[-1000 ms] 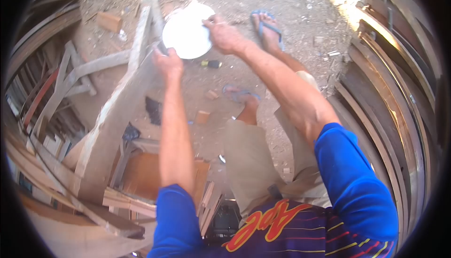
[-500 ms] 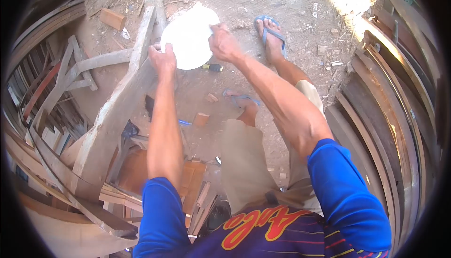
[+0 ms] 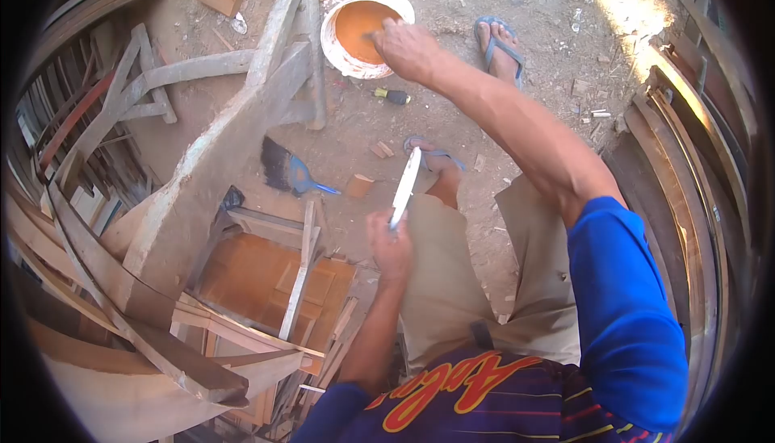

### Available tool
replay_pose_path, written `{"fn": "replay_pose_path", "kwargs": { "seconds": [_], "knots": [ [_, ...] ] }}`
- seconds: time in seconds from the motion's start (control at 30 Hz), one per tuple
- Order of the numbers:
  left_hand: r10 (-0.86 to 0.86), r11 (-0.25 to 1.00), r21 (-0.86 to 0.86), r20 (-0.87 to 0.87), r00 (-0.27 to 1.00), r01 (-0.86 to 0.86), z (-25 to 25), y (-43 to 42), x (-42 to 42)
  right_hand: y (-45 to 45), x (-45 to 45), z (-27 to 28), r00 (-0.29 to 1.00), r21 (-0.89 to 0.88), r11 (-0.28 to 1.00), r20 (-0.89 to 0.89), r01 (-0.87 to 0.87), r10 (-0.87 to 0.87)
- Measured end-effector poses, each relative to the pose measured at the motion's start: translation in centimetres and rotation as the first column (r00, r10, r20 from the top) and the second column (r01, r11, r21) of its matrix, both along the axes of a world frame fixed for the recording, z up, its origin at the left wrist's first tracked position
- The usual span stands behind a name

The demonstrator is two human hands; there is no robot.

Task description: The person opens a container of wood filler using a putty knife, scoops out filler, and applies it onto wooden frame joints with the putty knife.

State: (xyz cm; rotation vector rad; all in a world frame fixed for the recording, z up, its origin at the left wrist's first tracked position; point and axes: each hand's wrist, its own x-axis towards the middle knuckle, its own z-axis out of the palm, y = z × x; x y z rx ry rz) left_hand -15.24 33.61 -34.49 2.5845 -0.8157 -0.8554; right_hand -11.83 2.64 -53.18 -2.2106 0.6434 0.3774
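Left hand [image 3: 390,245]: your fingers are closed on the lower end of the white lid [image 3: 406,177], held tilted and edge-on, apart from the bucket [image 3: 359,72].
Right hand [image 3: 410,49]: your fingers are curled over the bucket's right side; a dark shape [image 3: 371,36] shows at the fingertips, but whether you grip it cannot be told.
Bucket: it stands uncovered on the ground [image 3: 448,112], beside the wooden frame [image 3: 214,148]. Sideways pull on the rim may tip it and spill the orange-brown contents [image 3: 355,23].
Lid: a hold at one end may let it twist free; if dropped, its face may collect grit.
Footing: the yellow-and-black tool [image 3: 393,97] and brush [image 3: 297,175] lie near your feet; an unwatched step may cause a stumble.
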Motion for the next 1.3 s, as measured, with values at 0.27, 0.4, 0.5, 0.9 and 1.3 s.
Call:
{"fn": "replay_pose_path", "kwargs": {
  "seconds": [0.27, 0.4, 0.5, 0.9, 1.3],
  "knots": [
    [0.024, 0.994, 0.113, -0.196, 0.98, -0.001, -1.6, 2.7, -0.4, 2.2, 4.3, -1.0, 0.993, -0.042, 0.994, -0.063, -0.106, 0.103],
    [0.023, 0.992, 0.124, -0.204, 0.979, 0.002, -2.2, 2.4, -0.5, 3.1, 3.1, -1.8, 0.997, -0.204, 0.977, 0.047, 0.065, -0.057],
    [0.06, 0.987, 0.158, -0.235, 0.97, -0.022, -1.6, 2.0, -0.4, 3.4, 3.4, -2.8, 0.997, -0.263, 0.962, 0.032, 0.07, -0.064],
    [-0.07, 0.991, 0.094, -0.235, 0.969, 0.095, -1.9, 2.5, -1.0, -0.3, -4.6, 6.0, 0.84, 0.388, 0.763, -0.053, 0.516, -0.54],
    [-0.095, 0.978, 0.168, -0.178, 0.98, 0.125, -1.4, 4.6, -1.4, 1.6, -7.0, 8.3, 0.729, 0.617, 0.492, -0.206, 0.614, -0.653]
  ]
}}
